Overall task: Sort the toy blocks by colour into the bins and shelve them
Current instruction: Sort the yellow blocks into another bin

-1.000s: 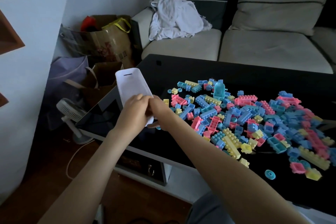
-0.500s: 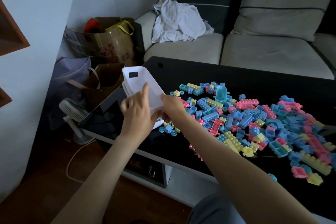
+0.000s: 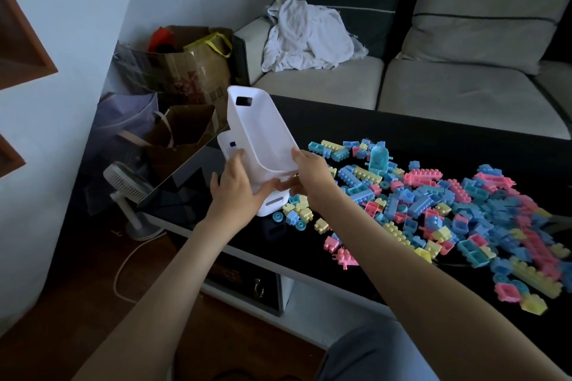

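Grey sofa (image 3: 448,83), crumpled white cloth (image 3: 309,37), paper bags (image 3: 185,71), small fan (image 3: 127,185), black table (image 3: 402,139)

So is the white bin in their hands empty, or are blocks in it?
Empty. The white bin is tilted with its open side facing the camera; only bare white plastic shows inside. The blocks lie on the table.

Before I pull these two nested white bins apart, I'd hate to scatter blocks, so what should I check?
1. Grip of left hand and right hand on the white bins: ok.
2. Inside of upper bin empty: ok.
3. Separation of lower bin from the upper one: not ok, partly nested.
4. Room between blocks and the lower bin's near end: not ok, several lie right beside it.
5. Free spot on table to set a bin down: ok, toward the sofa.
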Motion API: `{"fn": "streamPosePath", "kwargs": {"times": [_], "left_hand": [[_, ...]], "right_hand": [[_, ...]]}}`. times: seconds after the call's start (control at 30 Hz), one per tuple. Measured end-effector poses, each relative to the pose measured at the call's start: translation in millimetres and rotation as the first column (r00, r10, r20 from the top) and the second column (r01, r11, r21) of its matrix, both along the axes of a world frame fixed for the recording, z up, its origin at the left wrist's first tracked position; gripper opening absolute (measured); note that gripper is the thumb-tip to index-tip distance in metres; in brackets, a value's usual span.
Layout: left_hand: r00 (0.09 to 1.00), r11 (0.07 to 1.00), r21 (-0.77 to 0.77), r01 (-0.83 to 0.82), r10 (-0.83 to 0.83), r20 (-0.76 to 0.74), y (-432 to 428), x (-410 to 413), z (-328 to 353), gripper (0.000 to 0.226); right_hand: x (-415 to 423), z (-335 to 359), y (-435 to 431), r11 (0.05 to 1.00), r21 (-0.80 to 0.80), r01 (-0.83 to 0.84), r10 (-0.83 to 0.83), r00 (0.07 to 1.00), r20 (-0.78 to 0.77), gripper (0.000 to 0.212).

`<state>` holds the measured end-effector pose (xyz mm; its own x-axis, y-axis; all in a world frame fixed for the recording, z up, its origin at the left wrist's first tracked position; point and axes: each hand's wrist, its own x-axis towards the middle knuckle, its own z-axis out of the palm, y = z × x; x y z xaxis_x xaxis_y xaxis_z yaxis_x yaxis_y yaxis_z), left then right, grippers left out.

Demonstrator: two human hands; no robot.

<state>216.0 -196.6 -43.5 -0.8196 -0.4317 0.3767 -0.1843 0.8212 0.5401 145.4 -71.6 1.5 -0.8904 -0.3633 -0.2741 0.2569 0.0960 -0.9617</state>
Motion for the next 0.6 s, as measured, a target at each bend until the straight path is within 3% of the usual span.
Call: {"fn": "streamPosePath", "kwargs": {"times": [0.07, 0.17, 0.27, 0.4, 0.6], "left_hand": [[0.996, 1.000, 0.005, 0.005, -0.006, 0.087, -3, 2, 3, 0.074], [0.979, 0.977, -0.211, -0.015, 0.057, 0.194, -14, 4, 7, 0.036], [0.954, 0.954, -0.297, -0.046, 0.130, 0.271, -31, 8, 9, 0.022], [0.928, 0.954, -0.286, -0.088, 0.183, 0.324, -59, 13, 10, 0.025], [0.896, 0.983, -0.054, -0.177, 0.183, 0.404, -56, 18, 23, 0.073]], "right_hand": [[0, 1, 3, 0.997, -0.069, 0.015, -0.013, 1.000, 0.025, 0.027], [-1, 4, 9, 0.984, -0.174, 0.022, -0.006, 0.996, 0.089, 0.030], [-6, 6, 18, 0.986, -0.164, 0.032, -0.016, 0.995, 0.096, 0.035], [-11, 4, 24, 0.992, -0.108, 0.065, -0.052, 0.991, 0.120, 0.033], [-7, -4, 17, 0.999, -0.024, 0.027, -0.023, 0.986, 0.163, 0.026]]}}
